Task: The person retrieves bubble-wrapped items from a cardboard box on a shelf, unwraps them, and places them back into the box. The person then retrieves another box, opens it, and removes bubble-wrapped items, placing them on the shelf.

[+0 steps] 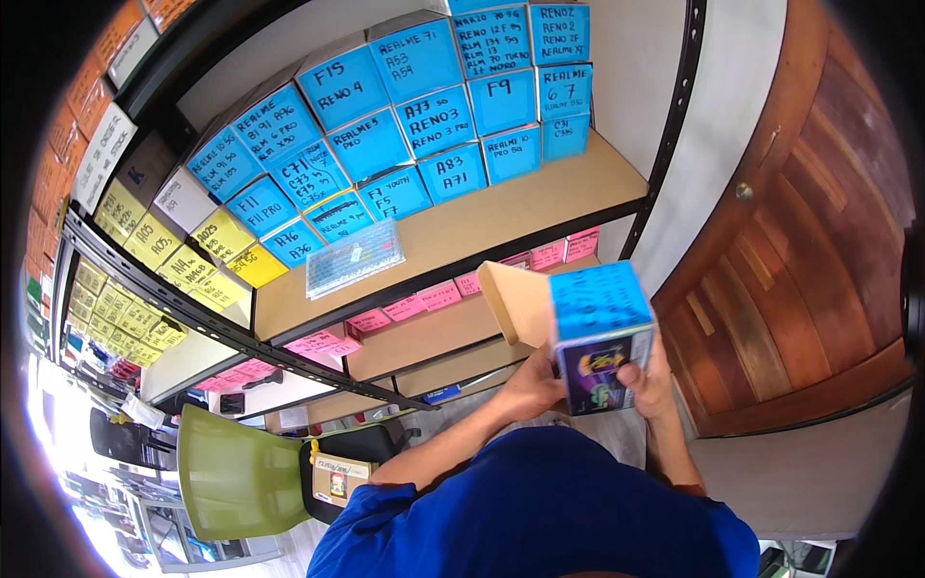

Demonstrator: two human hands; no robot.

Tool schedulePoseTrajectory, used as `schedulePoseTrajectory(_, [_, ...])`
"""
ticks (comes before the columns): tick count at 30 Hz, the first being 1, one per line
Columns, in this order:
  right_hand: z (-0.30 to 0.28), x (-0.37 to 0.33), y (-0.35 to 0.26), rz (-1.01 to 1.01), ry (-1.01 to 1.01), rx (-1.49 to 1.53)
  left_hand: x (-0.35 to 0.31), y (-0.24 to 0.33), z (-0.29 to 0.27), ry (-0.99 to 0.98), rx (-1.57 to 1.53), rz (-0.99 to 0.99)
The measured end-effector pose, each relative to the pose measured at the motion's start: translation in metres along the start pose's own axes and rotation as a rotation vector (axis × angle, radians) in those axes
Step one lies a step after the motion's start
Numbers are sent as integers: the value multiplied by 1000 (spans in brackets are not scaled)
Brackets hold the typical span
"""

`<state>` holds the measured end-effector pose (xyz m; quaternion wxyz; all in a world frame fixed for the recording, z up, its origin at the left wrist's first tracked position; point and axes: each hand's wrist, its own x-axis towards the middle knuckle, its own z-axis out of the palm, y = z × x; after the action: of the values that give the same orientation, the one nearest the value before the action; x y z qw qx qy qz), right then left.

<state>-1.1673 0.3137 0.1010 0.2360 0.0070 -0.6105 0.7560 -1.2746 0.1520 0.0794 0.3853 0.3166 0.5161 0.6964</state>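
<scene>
I hold a small cardboard box in front of my chest, before the shelf. A blue handwritten label covers its upper face, and a dark, colourful print covers the side toward me. Its plain brown lid flap stands open to the left; the inside is hidden. My right hand grips the right side, thumb across the printed face. At the lower left edge, my left hand is closed against the box, with some fingertips hidden behind it.
Blue-labelled boxes stand stacked on the shelf, with a bubble-wrap packet at its front. Yellow-labelled boxes are left, pink-labelled ones lower. A green chair holds a brown box. A wooden door stands right.
</scene>
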Motion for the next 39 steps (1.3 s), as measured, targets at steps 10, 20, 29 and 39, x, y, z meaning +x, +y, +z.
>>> schedulePoseTrajectory(10, [73, 66, -6, 42, -317, 76, -33, 30, -42, 239, -81, 354])
schedulePoseTrajectory(20, [82, 144, 3, 166, -227, 404, -116, 99, -68, 656, -311, 461])
schedulePoseTrajectory(29, [115, 191, 56, -226, 140, 592, -134, 68, -96, 716, -548, 477])
schedulePoseTrajectory(39, [99, 184, 51, -724, 366, -1004, -128, 45, -96, 700, -493, 275])
